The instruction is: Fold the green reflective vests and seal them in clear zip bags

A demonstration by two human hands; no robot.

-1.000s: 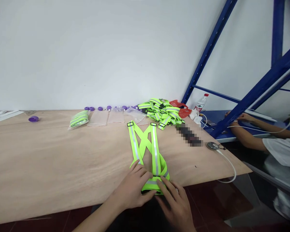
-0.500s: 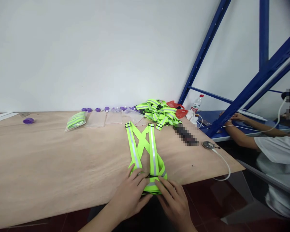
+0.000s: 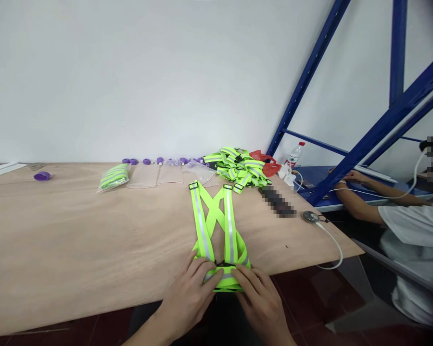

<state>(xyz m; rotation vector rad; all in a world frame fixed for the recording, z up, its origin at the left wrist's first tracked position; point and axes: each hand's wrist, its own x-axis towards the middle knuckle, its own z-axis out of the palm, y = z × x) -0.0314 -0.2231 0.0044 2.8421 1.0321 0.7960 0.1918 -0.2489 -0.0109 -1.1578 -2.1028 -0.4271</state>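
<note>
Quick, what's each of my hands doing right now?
Left hand: fingers on the folded end of the green reflective harness, near the table edge.
Right hand: fingertips on the same folded end, to the right.

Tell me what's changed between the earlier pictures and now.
The left hand has shifted slightly left along the folded band of the green harness; its thumb, earlier at the band's near edge, now lies on top. The right hand has barely moved. The strap heap and filled bag stayed put.

Both hands (image 3: 225, 298) lie side by side, palms down, fingers (image 3: 247, 278) bent, forearms angled inward.
</note>
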